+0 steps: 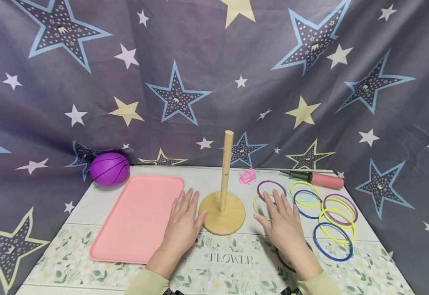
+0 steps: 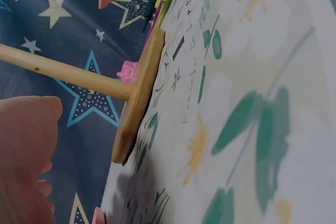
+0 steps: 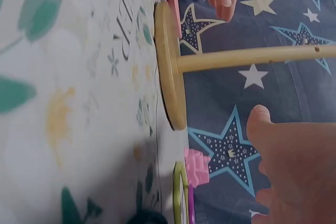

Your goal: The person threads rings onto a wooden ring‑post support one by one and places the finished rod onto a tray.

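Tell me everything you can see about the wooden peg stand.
The wooden peg stand has a flat, round base and a straight, cylindrical post rising from about its middle. Both look like pale wood, with small dark spots on the post. It stands upright on the flower-printed table cover, right of the pink tray, with nothing threaded on it. The left hand and right hand flank it; neither appears to touch it.

L hand (image 1: 182, 227) & R hand (image 1: 285, 226) bare; long sleeves (image 1: 147, 282) pale yellow-grn; blk wrist straps (image 1: 173, 292) prob, mostly cropped, can't confirm.
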### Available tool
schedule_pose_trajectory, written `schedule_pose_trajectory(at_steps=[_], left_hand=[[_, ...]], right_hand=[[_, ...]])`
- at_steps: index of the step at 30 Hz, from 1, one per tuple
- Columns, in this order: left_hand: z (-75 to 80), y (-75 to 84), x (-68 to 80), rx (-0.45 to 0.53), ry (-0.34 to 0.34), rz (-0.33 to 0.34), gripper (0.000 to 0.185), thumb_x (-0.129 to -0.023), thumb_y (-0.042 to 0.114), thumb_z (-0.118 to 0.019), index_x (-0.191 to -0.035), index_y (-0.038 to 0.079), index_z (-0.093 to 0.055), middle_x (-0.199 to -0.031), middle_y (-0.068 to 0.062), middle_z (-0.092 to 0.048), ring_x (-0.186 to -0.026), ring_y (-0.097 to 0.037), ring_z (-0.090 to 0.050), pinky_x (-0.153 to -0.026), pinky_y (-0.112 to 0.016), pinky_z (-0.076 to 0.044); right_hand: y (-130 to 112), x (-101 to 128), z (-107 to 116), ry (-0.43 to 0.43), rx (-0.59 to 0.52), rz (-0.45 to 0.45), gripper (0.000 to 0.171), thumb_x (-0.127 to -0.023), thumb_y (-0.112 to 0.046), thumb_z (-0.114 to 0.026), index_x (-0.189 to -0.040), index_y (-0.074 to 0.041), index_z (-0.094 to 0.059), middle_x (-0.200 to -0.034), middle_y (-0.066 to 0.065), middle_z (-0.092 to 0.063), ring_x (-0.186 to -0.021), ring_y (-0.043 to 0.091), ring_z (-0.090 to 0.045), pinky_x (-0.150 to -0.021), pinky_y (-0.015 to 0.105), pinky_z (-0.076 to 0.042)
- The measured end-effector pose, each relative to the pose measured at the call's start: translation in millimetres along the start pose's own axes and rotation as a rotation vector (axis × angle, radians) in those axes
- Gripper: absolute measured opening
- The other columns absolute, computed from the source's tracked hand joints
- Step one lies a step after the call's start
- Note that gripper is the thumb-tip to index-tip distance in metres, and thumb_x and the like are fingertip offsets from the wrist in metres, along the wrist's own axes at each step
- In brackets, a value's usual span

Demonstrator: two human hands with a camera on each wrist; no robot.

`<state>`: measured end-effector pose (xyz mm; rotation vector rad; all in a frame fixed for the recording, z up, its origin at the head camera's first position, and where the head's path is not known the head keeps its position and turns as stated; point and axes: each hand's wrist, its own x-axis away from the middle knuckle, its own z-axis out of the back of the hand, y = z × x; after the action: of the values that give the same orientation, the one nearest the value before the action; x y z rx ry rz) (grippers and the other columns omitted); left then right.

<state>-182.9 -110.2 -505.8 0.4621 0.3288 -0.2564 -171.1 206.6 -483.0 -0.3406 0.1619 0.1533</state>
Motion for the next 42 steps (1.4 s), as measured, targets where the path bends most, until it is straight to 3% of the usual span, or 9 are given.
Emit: schedule_pose_trajectory(at_steps=[7, 16, 26, 36, 42], left_hand=[[-11.3, -0.7, -5.0, 0.034, 0.017, -0.001, 0.068, -0.113, 0.037, -0.063, -0.165, -0.003, -0.045, -0.174, -0.025, -0.036, -0.165, -0.045, -0.024, -0.135, -0.060, -0.021], [-24.9, 2.6, -2.5, 0.116, -0.033, 0.051, 0.067, -0.115, 0.038, -0.060, -0.167, -0.001, -0.043, -0.173, -0.025, -0.038, -0.163, -0.046, -0.030, -0.133, -0.061, -0.027], [-36.6, -3.2, -6.1, 0.214, -0.072, 0.130, 0.068, -0.115, 0.041, -0.058, -0.168, 0.001, -0.042, -0.174, -0.023, -0.038, -0.164, -0.043, -0.028, -0.133, -0.061, -0.026], [-41.7, -6.1, -5.4, 0.248, -0.089, 0.158, 0.066, -0.116, 0.041, -0.057, -0.168, 0.003, -0.043, -0.172, -0.022, -0.041, -0.164, -0.042, -0.028, -0.132, -0.063, -0.027], [-45.1, -6.5, -5.3, 0.247, -0.093, 0.157, 0.066, -0.115, 0.041, -0.057, -0.168, 0.004, -0.044, -0.171, -0.022, -0.043, -0.164, -0.041, -0.030, -0.132, -0.062, -0.027]], right_hand=[[13, -2, 2, 0.007, -0.013, -0.011, 0.078, -0.114, -0.055, -0.054, -0.176, -0.014, -0.030, -0.180, 0.023, -0.021, -0.166, 0.049, -0.015, -0.129, 0.078, -0.009], [30, 2, 5, -0.015, -0.047, -0.041, 0.077, -0.116, -0.055, -0.050, -0.175, -0.011, -0.030, -0.177, 0.027, -0.026, -0.164, 0.053, -0.017, -0.129, 0.079, -0.009], [45, 10, 4, 0.020, -0.032, -0.065, 0.073, -0.115, -0.051, -0.055, -0.172, -0.006, -0.038, -0.168, 0.031, -0.042, -0.154, 0.057, -0.037, -0.122, 0.079, -0.030], [63, 11, 10, -0.114, -0.103, -0.207, 0.077, -0.115, -0.057, -0.050, -0.175, -0.013, -0.030, -0.164, 0.033, -0.043, -0.146, 0.061, -0.043, -0.112, 0.081, -0.042], [72, 13, 14, -0.146, -0.142, -0.224, 0.076, -0.115, -0.056, -0.053, -0.174, -0.012, -0.035, -0.150, 0.030, -0.055, -0.130, 0.052, -0.060, -0.097, 0.072, -0.055]])
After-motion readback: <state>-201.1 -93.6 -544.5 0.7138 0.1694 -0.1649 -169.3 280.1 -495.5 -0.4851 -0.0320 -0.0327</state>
